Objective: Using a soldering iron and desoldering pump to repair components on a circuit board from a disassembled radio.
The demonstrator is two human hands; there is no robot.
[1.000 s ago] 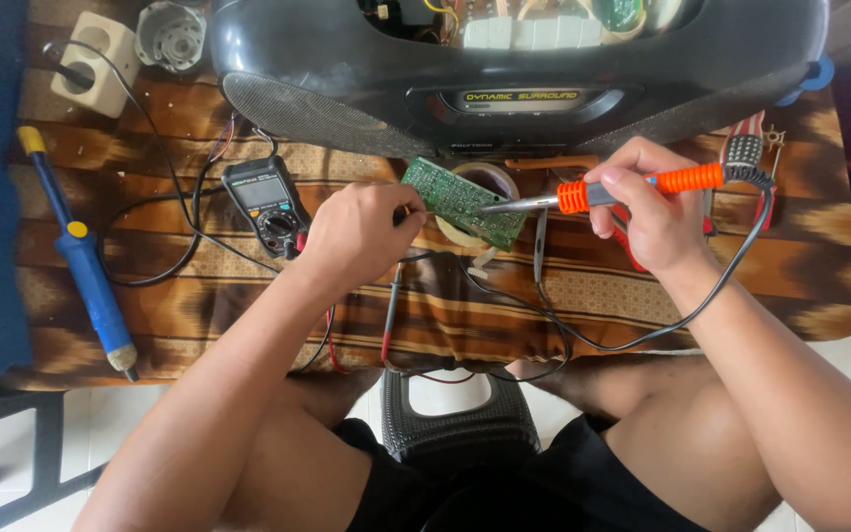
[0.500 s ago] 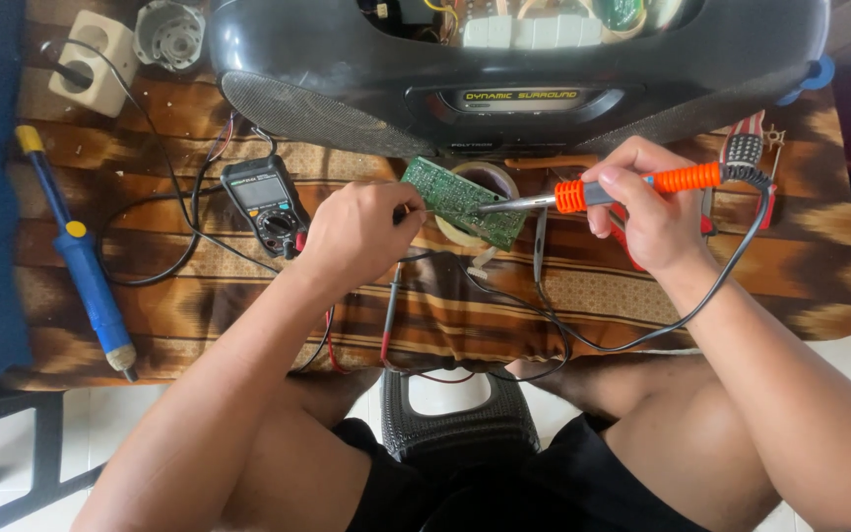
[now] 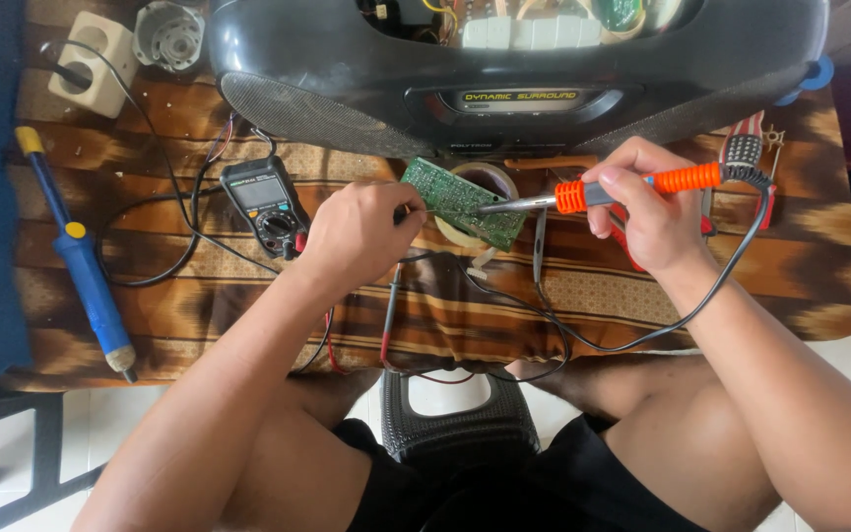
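- Seen from above: low table under a brown patterned cloth (image 3: 642,286), pale tiled floor below, dark woven stool (image 3: 455,419) between bare knees.
- Left hand (image 3: 357,232) pinching the edge of a green circuit board (image 3: 460,202), tilted above a roll of tape (image 3: 485,182) at table centre.
- Right hand (image 3: 647,212) closed around an orange-handled soldering iron (image 3: 603,192), tip touching the board.
- Large black speaker (image 3: 514,59) along the far edge.
- Left side: multimeter (image 3: 266,205), blue suction pump (image 3: 76,256), white wall socket (image 3: 96,64).
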